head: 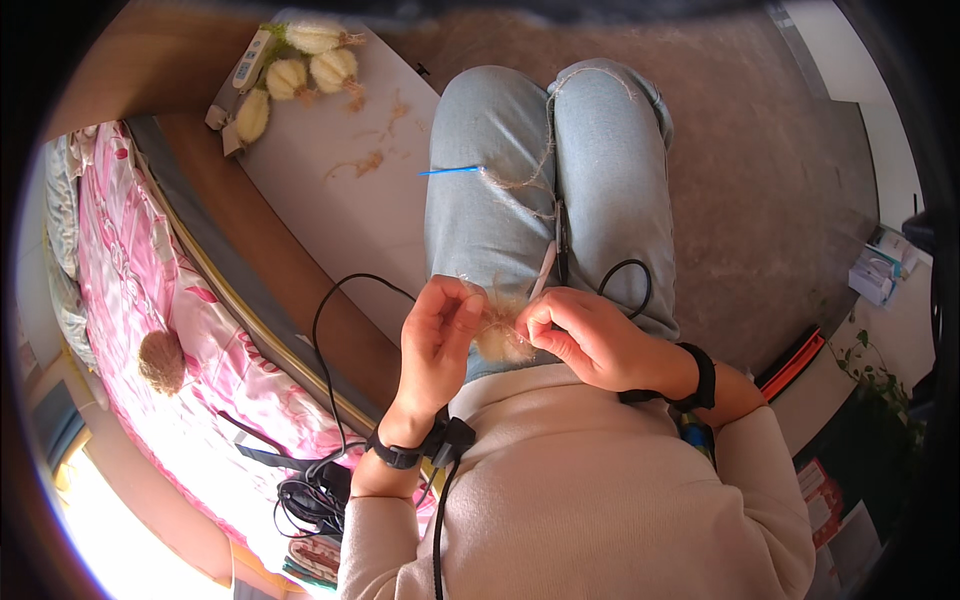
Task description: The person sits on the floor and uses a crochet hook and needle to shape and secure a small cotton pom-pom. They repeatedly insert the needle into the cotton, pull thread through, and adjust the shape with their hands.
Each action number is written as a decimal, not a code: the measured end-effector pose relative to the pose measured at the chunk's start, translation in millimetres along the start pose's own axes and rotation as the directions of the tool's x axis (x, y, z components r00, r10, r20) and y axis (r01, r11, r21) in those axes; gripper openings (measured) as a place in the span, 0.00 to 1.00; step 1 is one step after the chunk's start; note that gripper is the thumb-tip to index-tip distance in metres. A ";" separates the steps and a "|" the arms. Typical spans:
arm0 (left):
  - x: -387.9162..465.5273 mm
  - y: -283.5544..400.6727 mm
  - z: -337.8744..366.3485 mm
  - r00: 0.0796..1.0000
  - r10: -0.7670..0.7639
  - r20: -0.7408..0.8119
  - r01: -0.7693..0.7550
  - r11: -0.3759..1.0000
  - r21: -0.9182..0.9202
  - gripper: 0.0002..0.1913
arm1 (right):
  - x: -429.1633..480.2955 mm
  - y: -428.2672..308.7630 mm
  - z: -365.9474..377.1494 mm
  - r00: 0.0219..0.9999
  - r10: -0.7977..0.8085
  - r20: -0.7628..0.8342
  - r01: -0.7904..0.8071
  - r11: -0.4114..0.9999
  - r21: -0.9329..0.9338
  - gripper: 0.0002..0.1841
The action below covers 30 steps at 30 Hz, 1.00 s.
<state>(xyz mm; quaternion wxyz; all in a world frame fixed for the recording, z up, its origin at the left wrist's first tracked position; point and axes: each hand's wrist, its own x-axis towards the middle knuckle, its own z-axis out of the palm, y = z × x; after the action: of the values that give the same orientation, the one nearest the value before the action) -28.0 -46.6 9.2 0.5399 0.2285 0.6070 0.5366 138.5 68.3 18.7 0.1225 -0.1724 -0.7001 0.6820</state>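
Note:
Over my lap, my left hand (444,330) pinches fine strands between thumb and fingertips, at the left edge of a pale, fuzzy tan bundle of fibre or yarn (501,339). On the bundle's right side, my right hand (577,330) also has its fingers curled, pinching a thin strand. The exact hold is too fine to see. A blue plastic needle or hook (450,172) lies across my left thigh. From its tip a fuzzy brown yarn (550,135) winds up to the right knee. Between my thighs rest a pale pen-like tool (545,268) and a dark slender tool (561,229).
Several fluffy cream gourd-shaped pieces (334,71) and brown yarn scraps (367,163) lie on a pale surface with a white power strip (252,60). A brown yarn ball (161,362) sits on pink bedding (127,262). Black cables (322,330) run beside my left arm.

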 end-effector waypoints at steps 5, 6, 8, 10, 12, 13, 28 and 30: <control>2.0 0.3 -0.3 1.000 0.004 0.015 -0.004 1.000 0.026 0.03 | -0.3 -0.9 0.5 1.000 0.005 0.006 -0.005 1.000 -0.004 0.04; 3.1 3.0 -3.6 0.998 -0.035 0.044 0.033 0.998 0.055 0.03 | -0.4 -0.9 0.9 1.000 0.011 0.010 -0.011 1.000 -0.002 0.04; 5.7 6.4 -5.3 0.995 -0.077 0.062 0.068 0.989 0.129 0.04 | -0.3 -0.7 2.3 1.000 0.022 0.022 -0.022 1.000 -0.008 0.04; 8.5 8.1 -4.7 0.997 -0.059 0.046 0.048 0.974 0.221 0.04 | -0.1 0.0 3.7 0.999 0.022 0.031 -0.021 1.000 -0.022 0.04; 11.3 8.4 -3.3 0.996 -0.060 0.064 0.038 0.953 0.300 0.04 | 0.0 0.8 4.8 0.999 0.012 0.035 -0.011 0.999 -0.043 0.04; 12.1 8.4 -2.7 0.996 -0.058 0.074 0.029 0.937 0.347 0.04 | 0.0 1.1 5.1 0.999 0.001 0.032 0.000 0.999 -0.046 0.04; 9.8 -2.2 1.8 0.996 -0.056 0.065 0.066 0.983 -0.170 0.03 | 0.8 2.4 4.4 0.999 -0.023 0.036 0.026 0.997 -0.076 0.05; 9.8 -2.2 1.8 0.997 -0.048 0.058 0.058 0.981 -0.183 0.03 | 0.9 2.4 4.7 0.999 -0.020 0.046 0.023 0.997 -0.072 0.05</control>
<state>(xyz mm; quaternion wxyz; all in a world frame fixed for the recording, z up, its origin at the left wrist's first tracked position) -28.8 -38.2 3.4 0.5890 0.1754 0.5458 0.5695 136.0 64.4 16.1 0.1077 -0.1539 -0.7286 0.6587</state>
